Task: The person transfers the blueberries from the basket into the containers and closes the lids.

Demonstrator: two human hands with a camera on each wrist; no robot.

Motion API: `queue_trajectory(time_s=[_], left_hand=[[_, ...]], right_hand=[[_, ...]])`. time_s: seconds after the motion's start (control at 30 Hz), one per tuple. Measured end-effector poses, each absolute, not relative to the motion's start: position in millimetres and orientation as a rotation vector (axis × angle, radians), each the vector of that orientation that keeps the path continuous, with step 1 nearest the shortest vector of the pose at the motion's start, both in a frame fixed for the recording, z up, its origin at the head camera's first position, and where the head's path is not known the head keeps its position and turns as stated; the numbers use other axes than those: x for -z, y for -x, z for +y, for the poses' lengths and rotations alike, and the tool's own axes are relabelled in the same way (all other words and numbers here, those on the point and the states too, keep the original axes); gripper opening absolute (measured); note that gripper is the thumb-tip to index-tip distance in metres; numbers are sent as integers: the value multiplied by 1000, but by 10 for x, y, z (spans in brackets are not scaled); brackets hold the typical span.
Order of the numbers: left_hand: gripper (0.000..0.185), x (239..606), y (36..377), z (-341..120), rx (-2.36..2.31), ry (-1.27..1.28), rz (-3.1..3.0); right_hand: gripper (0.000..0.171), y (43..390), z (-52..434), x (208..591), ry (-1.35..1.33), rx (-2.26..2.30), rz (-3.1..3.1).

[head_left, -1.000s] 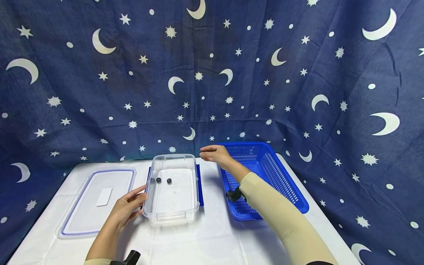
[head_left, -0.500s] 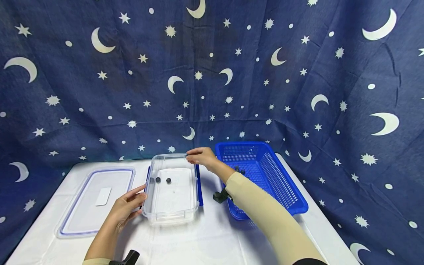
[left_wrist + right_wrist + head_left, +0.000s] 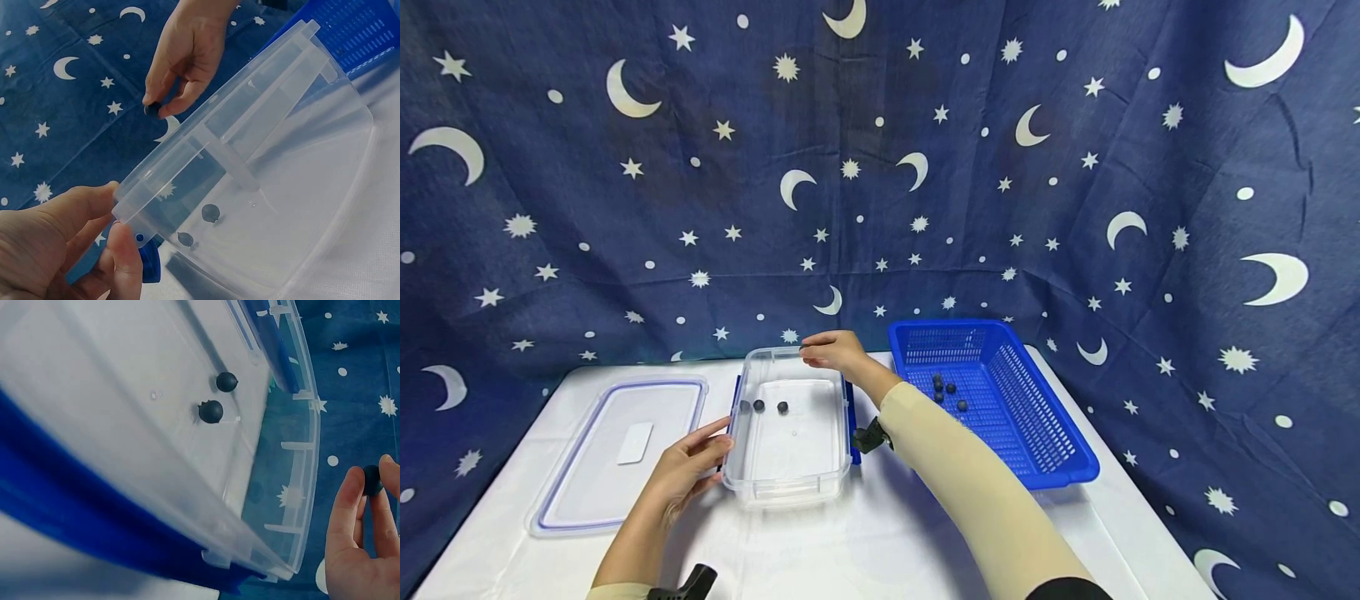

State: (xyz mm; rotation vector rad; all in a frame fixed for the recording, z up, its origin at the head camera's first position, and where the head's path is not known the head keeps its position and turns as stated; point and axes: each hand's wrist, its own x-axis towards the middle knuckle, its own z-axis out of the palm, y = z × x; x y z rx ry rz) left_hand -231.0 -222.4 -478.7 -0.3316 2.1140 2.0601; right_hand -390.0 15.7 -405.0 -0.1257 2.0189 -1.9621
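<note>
Towards the left edge of the bench [image 3: 865, 533] a clear lid [image 3: 622, 450] with a blue seal lies flat, a white label at its middle. Just right of it the left hand [image 3: 688, 471] rests against the near left corner of the clear plastic box [image 3: 790, 433]; its forearm comes in from the bench's near edge. In the left wrist view the thumb and fingers [image 3: 125, 262] pinch the box's rim at that corner, though most of the hand is cut off by the frame there.

The box stands near the middle of the bench. Dark balls [image 3: 782, 408] lie on its floor by the left wall; the head view suggests three, one blurred through the wall, and the wrist views show only two plainly.

The right arm, in a beige sleeve, stretches from the near right across to the box's far edge, and the right hand [image 3: 831, 350] hovers over the far rim. Its fingers [image 3: 350, 506] are curled and pinch one small dark ball [image 3: 373, 480] between thumb and fingertips; in the head view that ball is too small to make out.

Beside the box on the right, by the bench's right edge, stands a blue basket [image 3: 1052, 433] with four dark balls [image 3: 951, 388] on its floor. The sleeve hides part of its near left corner.
</note>
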Motion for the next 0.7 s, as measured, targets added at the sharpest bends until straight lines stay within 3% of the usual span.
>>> queue_trajectory(time_s=[0.4,0.7], left_hand=[[58,4762,2310,-2231,-2043,324,2128],[50,4786,2308,-2229,-2068,322,2107]], right_hand=[[36,3923,-27,4287,87,1969,2034],[28,3912,-154,4386,-21,1888,2127]])
